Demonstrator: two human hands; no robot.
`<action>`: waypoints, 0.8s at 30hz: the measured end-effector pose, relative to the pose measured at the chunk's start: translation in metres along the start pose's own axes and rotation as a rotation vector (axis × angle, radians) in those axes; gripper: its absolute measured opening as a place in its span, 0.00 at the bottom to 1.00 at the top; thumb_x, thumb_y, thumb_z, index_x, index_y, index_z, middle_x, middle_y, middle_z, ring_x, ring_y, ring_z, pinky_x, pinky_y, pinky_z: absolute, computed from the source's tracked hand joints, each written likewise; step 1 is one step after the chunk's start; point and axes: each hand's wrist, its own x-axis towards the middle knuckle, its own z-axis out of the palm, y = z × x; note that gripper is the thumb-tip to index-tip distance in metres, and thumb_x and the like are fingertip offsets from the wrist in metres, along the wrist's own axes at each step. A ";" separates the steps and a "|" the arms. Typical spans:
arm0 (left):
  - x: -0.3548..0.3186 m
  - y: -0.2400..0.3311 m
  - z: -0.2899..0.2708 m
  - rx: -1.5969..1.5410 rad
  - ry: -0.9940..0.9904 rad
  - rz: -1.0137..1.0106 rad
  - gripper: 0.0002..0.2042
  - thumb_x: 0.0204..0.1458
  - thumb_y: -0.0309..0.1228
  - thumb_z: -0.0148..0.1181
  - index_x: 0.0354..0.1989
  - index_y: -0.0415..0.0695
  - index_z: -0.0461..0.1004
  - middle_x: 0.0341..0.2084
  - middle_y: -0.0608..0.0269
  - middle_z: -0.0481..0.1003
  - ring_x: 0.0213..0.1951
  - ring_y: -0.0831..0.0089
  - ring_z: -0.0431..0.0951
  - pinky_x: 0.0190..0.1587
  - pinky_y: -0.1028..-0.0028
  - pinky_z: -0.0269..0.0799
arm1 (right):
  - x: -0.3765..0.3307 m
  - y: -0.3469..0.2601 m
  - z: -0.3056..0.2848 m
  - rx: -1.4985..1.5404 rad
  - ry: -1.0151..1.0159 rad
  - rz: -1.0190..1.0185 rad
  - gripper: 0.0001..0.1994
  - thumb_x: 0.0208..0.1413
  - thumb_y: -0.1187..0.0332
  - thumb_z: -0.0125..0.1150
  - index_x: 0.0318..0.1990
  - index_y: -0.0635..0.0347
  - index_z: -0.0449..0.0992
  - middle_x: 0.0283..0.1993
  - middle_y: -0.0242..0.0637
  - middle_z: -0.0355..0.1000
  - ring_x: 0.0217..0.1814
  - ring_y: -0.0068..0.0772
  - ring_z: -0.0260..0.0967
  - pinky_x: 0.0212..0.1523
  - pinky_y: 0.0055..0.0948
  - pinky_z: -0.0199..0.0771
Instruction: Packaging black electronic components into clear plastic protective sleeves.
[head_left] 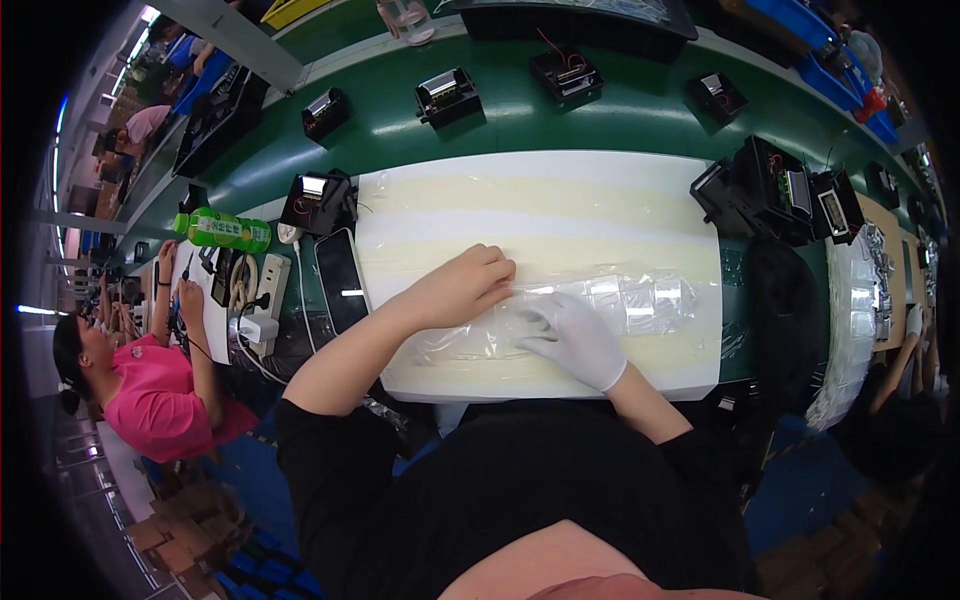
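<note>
A strip of clear plastic film, creased and shiny, lies across the white and pale yellow board in front of me. At the film's left part my bare left hand bends over it, its fingertips closed in a pinch on the plastic. My right hand wears a white glove and sits just to the right, over the film's near edge. Its fingers are loosely curled, with a gap to the thumb and nothing visible between them.
Left of the board are a black phone, a green bottle and a power strip. Black device housings stand along the green bench, more at the right. A person in pink works at the left.
</note>
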 end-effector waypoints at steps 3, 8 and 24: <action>0.004 -0.005 0.006 -0.376 -0.020 -0.062 0.11 0.62 0.35 0.54 0.39 0.40 0.65 0.37 0.49 0.76 0.45 0.58 0.77 0.48 0.67 0.74 | 0.004 -0.006 -0.002 -0.031 0.026 0.030 0.20 0.47 0.63 0.70 0.48 0.55 0.77 0.37 0.36 0.71 0.34 0.34 0.67 0.38 0.28 0.70; 0.011 -0.018 0.019 -1.229 -0.030 -0.309 0.08 0.64 0.30 0.51 0.36 0.42 0.61 0.32 0.48 0.79 0.36 0.61 0.82 0.37 0.72 0.78 | 0.009 -0.013 -0.007 -0.120 0.016 0.085 0.24 0.45 0.61 0.72 0.51 0.54 0.75 0.43 0.37 0.70 0.38 0.36 0.68 0.41 0.28 0.71; -0.007 0.001 0.005 -0.981 0.054 -0.379 0.06 0.63 0.30 0.53 0.37 0.45 0.63 0.29 0.55 0.79 0.27 0.69 0.81 0.26 0.75 0.74 | 0.016 -0.008 0.004 0.058 0.181 0.023 0.17 0.44 0.67 0.73 0.43 0.58 0.81 0.42 0.35 0.72 0.39 0.32 0.69 0.38 0.26 0.70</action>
